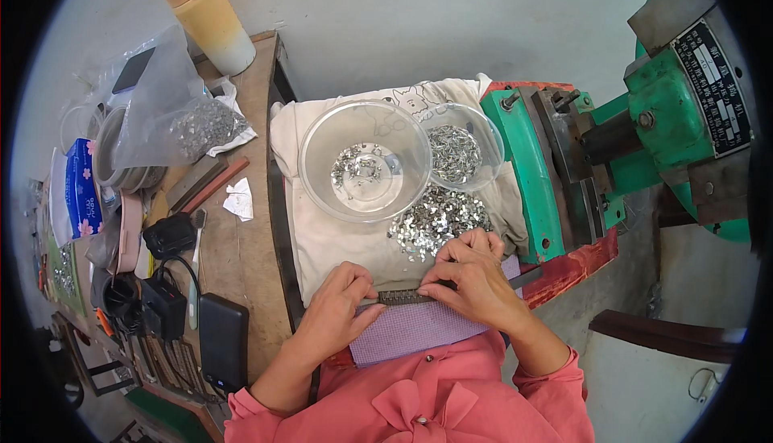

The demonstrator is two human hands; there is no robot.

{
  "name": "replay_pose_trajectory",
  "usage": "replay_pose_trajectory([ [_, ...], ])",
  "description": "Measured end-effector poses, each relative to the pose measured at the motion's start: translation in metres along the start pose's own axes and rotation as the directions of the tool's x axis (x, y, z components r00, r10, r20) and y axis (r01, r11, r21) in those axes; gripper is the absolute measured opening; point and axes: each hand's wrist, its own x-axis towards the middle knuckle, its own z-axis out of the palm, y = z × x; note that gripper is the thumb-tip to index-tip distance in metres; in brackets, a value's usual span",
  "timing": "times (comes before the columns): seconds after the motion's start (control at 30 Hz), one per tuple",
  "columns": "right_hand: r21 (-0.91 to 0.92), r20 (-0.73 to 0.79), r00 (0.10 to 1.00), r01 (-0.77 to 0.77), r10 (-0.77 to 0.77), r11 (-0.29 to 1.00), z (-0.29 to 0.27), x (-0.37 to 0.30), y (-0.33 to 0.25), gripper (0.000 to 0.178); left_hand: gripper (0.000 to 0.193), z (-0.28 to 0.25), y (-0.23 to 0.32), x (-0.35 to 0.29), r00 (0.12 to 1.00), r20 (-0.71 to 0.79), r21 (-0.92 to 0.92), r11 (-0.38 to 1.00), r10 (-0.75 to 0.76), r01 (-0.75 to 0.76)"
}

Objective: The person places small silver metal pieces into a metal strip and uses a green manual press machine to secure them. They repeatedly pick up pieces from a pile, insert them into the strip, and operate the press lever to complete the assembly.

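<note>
Between my two hands lies a short dark metal strip with a row of notches along it, at the near edge of the cloth. My left hand pinches its left end with thumb and fingertips. The right end is between the thumb and curled fingers of my right hand, whose fingertips are partly hidden. Just beyond my right hand is a loose pile of small shiny metal pieces. Under the strip, a purple woven cloth hangs over my lap.
A large clear plastic tub and a smaller clear tub, both with small metal parts, stand on a beige cloth. A green press machine borders the right. The wooden table at left holds a yellow bottle and a black power bank.
</note>
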Motion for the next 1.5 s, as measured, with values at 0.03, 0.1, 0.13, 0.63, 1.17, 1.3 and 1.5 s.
replay_pose_trajectory([
  [0.03, -0.004, 0.004, 1.000, -0.003, 0.003, 1.000, -0.002, -0.001, 0.001, 0.014, 0.026, 0.000, 0.000, 0.000, 1.000, 0.000, 0.000, 1.000, 0.001, -0.001],
  [0.1, -0.008, 0.006, 1.000, -0.006, 0.007, 1.000, -0.004, -0.001, 0.001, 0.014, 0.026, 0.000, 0.000, 0.000, 1.000, -0.005, 0.003, 1.000, 0.012, -0.012],
  [0.13, -0.009, 0.004, 1.000, -0.008, 0.008, 1.000, -0.005, -0.001, 0.000, 0.014, 0.026, 0.000, 0.000, 0.000, 1.000, -0.006, 0.004, 1.000, 0.017, -0.017],
  [0.63, 0.002, 0.047, 0.999, 0.007, -0.007, 1.000, -0.012, -0.001, 0.004, 0.012, 0.026, 0.001, -0.001, 0.001, 1.000, -0.007, -0.006, 1.000, 0.007, -0.007],
  [1.17, 0.031, 0.092, 0.996, 0.013, -0.015, 0.999, -0.016, -0.002, 0.008, 0.008, 0.026, 0.000, 0.001, 0.001, 1.000, -0.010, 0.001, 1.000, -0.001, 0.001],
  [1.3, 0.032, 0.087, 0.996, 0.024, -0.027, 0.999, -0.017, -0.003, 0.009, 0.009, 0.026, 0.000, 0.001, 0.001, 1.000, -0.012, 0.002, 1.000, 0.001, -0.001],
  [1.5, 0.034, 0.085, 0.996, 0.030, -0.033, 0.999, -0.017, -0.003, 0.010, 0.009, 0.026, 0.000, 0.000, 0.000, 1.000, -0.008, -0.005, 1.000, 0.008, -0.008],
])
